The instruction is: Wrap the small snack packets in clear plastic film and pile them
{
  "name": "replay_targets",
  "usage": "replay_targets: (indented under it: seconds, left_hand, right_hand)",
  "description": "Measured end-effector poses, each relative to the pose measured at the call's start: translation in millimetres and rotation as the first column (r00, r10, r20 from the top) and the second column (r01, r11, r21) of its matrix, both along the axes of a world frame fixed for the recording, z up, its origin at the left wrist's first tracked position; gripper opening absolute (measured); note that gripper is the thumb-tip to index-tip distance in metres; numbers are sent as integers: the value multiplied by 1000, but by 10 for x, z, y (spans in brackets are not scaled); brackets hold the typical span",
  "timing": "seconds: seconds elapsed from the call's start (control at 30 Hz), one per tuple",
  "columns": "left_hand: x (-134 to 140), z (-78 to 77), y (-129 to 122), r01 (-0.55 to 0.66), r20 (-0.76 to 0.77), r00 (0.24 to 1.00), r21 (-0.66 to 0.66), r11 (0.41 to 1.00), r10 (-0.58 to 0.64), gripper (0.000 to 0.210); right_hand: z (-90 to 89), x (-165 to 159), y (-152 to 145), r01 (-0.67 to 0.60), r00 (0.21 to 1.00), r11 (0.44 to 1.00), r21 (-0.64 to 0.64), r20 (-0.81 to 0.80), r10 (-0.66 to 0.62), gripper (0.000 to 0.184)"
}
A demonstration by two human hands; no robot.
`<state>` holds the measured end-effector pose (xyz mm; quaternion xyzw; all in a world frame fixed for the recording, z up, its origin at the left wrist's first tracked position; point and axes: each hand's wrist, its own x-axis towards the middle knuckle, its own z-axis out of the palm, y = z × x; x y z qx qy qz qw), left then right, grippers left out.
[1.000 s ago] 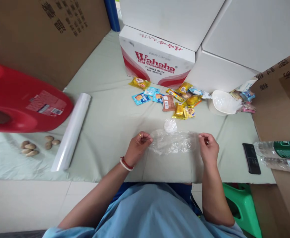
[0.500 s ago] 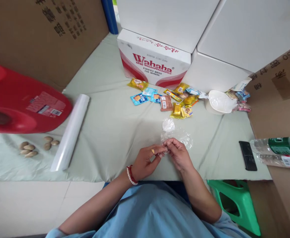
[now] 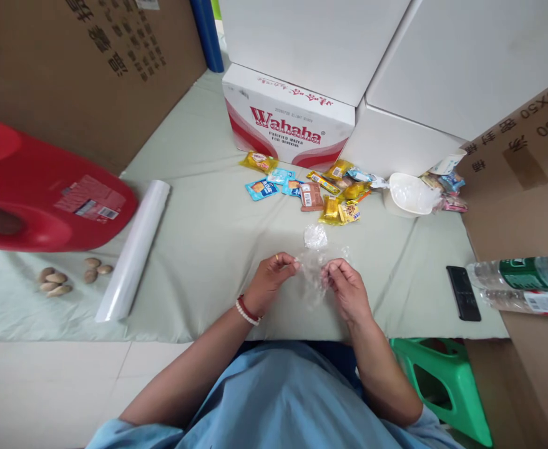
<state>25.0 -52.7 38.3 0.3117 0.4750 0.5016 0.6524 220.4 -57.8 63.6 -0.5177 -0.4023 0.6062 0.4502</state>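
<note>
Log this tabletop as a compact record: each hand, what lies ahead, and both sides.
Left hand: pinching thin clear plastic
Right hand: pinching the plastic's opposite side
Just beyond: crumpled clear wad
Farther back: wrapped snacks, before the Wahaha box
Left side: white roll, brown oval pieces, red jug
Right side: white bowl, black phone, two plastic bottles

The clear plastic film (image 3: 312, 284) blurs so much between the left hand (image 3: 271, 280) and the right hand (image 3: 349, 290) that I can't trace its edges. My view cuts off the red jug (image 3: 35, 187) at left and two bottles (image 3: 527, 274) at right, and the jug label's (image 3: 90, 198) small print is unreadable. The table (image 3: 218, 274) hides part of the green stool (image 3: 473, 393).
</note>
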Motion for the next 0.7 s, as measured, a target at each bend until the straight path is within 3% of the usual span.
replay_targets:
  seconds: [0.13, 0.2, 0.27, 0.33, 0.43, 0.57, 0.7]
  left_hand:
    - [-142, 34, -47, -67, 182, 980, -78, 995, 80, 42]
    - [-238, 50, -72, -95, 218, 969, -99, 991, 115, 43]
    - [-328, 35, -97, -137, 236, 957, -134, 981, 166, 45]
    - [-395, -11, -123, -189, 223, 949, -154, 970, 221, 46]
    - [-433, -102, -168, -259, 146, 952, -78, 963, 268, 43]
    - [-391, -153, -256, -181, -69, 979, 163, 970, 194, 32]
    - [-366, -125, -405, 11, -173, 984, 268, 963, 37, 19]
  right_hand:
    - [-80, 184, 32, 303, 953, 952, 51, 17, -304, 40]
    - [-138, 308, 28, 361, 930, 930, 67, 46, -365, 40]
    - [-204, 453, 1, 293, 946, 955, 37, 135, -296, 41]
    - [-260, 609, -37, 108, 959, 993, -46, 268, -92, 43]
    - [-277, 796, -52, -99, 907, 983, -153, 393, 153, 48]
    - [-175, 769, 92, -45, 867, 997, -62, 493, 70, 61]
    - [-165, 397, 331, -176, 864, 984, -2, 479, 155, 67]
